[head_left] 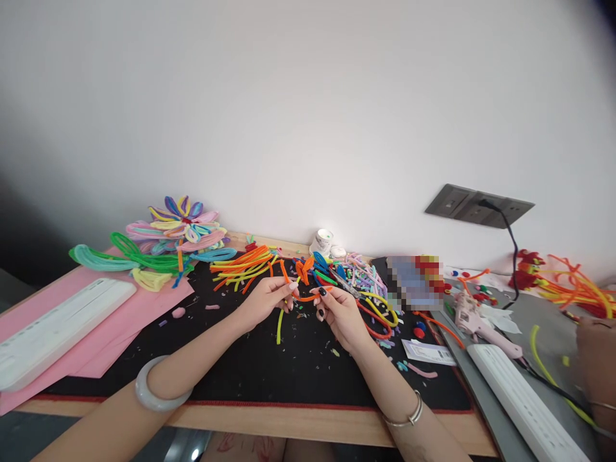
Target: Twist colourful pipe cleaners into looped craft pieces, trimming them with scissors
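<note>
the left hand (267, 300) and right hand (341, 316) pinch an orange pipe cleaner (306, 299) between closed fingertips. a yellow stem (280, 327) shows below the left, over a black mat (269, 382).

Craft workspace: pipe-cleaner bundle (248, 263), glue gun (495, 335), pastel snippets (360, 273), black mat (231, 372), wooden table (269, 420).

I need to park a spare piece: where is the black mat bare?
Largest patch of the black mat: between the left forearm and right forearm, bordered by its red front edge, with only small scraps. A narrower one lies between the left forearm and pink sheets. Crowded: behind the left hand, an orange-and-yellow bundle; behind the right hand, pastel snippets.
</note>
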### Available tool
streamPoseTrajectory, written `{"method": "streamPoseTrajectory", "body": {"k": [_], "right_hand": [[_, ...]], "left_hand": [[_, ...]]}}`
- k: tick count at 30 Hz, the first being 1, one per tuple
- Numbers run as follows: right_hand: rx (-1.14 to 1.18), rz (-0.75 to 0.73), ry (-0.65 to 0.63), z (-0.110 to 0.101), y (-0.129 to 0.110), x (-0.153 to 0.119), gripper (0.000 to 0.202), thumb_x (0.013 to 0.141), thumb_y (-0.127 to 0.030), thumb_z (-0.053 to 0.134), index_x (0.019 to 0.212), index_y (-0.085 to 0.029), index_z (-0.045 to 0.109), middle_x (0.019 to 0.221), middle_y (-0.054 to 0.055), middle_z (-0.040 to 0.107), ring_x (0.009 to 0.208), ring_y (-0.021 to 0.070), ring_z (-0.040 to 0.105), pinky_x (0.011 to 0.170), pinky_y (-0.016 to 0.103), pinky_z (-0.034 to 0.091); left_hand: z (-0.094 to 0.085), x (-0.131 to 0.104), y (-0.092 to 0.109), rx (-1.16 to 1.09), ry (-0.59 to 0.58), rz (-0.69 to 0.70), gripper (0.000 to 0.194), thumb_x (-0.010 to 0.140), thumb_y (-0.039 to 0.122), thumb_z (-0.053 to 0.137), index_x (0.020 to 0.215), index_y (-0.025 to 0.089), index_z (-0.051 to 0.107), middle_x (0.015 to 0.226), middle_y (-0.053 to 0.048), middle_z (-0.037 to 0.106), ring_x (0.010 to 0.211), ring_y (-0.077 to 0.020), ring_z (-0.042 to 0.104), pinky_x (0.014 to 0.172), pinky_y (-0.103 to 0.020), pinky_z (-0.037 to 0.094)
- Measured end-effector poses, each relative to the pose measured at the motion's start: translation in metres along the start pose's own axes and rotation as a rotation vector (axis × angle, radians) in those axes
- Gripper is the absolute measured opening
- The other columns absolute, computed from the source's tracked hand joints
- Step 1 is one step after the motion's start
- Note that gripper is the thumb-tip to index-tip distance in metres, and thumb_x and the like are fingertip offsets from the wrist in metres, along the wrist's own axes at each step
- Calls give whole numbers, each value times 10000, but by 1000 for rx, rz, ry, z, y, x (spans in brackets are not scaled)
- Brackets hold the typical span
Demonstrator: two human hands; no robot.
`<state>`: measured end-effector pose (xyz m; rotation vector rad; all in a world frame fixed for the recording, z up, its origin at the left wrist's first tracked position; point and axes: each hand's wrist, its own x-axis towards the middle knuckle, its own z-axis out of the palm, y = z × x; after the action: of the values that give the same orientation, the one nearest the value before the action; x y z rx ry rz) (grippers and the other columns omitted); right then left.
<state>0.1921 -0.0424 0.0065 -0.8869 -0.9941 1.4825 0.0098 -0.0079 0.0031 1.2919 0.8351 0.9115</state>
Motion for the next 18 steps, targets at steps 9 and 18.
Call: {"method": "streamPoseTrajectory", "body": {"k": [9,18], "right_hand": [[-144,-25,30,-1,2,0,209,746,-331,627,837,-151,684,640,5,580,473,69,424,454,211,400],[-198,-39,32,-1,3,1,224,738,-367,625,747,-144,649,588,-9,562,444,69,430,427,202,406]], "left_hand": [[-1,-3,3,490,-6,211,341,865,401,425,674,151,555,526,37,487,483,-97,476,532,-225,393],[-1,-4,8,939,-148,394,356,890,301,388,569,161,448,589,23,429,581,-112,429,580,-227,327]]}}
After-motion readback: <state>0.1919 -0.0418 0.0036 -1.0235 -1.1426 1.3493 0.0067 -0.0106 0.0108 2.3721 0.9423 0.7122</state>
